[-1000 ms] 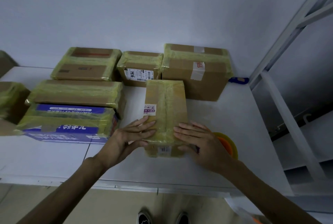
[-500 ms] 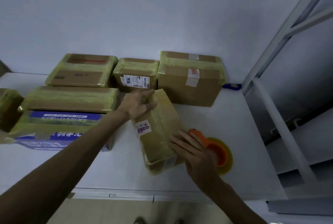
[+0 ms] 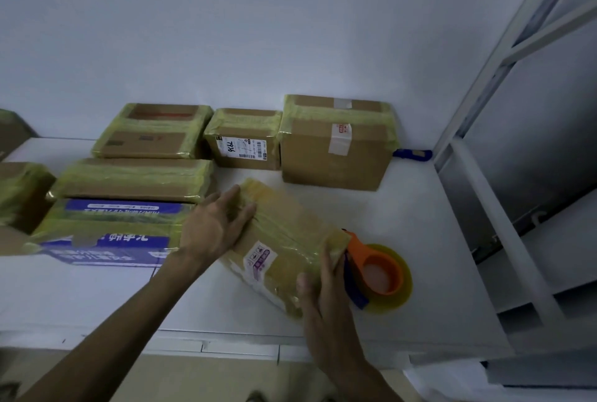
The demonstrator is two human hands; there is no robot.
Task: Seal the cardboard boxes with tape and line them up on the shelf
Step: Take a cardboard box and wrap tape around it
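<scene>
White shelf (image 3: pixel 420 214). My right grip (image 3: pixel 323 298) clasps skewed box (image 3: pixel 290 233) at near end, left grip (image 3: pixel 213 227) flat on far end; I'd swing it square, clear of dispenser (image 3: pixel 378 272).

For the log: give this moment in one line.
left hand: on box far end | right hand: grips near end | tape dispenser: on shelf

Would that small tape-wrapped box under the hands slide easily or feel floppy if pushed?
The tape-wrapped brown cardboard box probably stays stiff: its edges look straight. Its glossy wrapping on the smooth white shelf suggests easy sliding. Lying flat, it seems unlikely to tip.
</scene>
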